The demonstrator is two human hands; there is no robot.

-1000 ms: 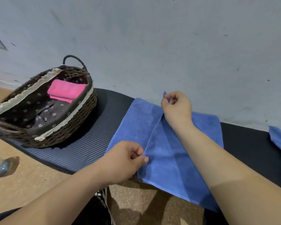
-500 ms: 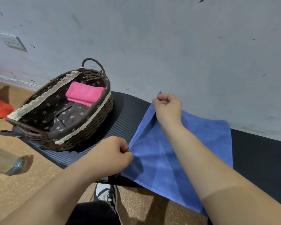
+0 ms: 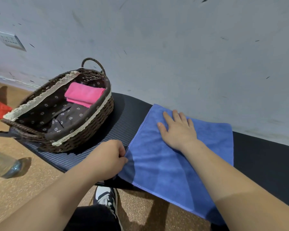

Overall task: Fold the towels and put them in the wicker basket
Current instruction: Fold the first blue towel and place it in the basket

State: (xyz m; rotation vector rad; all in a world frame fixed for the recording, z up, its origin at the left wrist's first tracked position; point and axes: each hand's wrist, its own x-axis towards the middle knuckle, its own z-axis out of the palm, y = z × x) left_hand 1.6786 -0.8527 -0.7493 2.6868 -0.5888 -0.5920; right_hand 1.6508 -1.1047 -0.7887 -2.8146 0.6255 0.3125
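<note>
- Half a second ago my right hand (image 3: 178, 130) held the far left corner of the blue towel (image 3: 165, 165) pinched and raised. Now that corner is down and the hand lies flat on the cloth.
- The blue towel lies spread on the dark ribbed mat (image 3: 123, 117), right of the wicker basket (image 3: 83, 139) and apart from it.
- Its far edge runs close along the wall (image 3: 173, 47), and its near edge hangs past the mat over the speckled floor (image 3: 23, 189).
- Its left edge slants from the wall toward me. It looks almost square, so I cannot tell its long axis.
- My right palm presses down near the far left corner, fingers straight and slightly spread, pointing at the wall.
- My left hand (image 3: 107, 160) is curled, thumb and fingers pinching the towel's left edge.
- 1 folded pink towel (image 3: 84, 95) sits at the basket's far end.
- A bottle (image 3: 3, 164) lies on the floor at left, and a socket (image 3: 9, 40) is on the wall.
</note>
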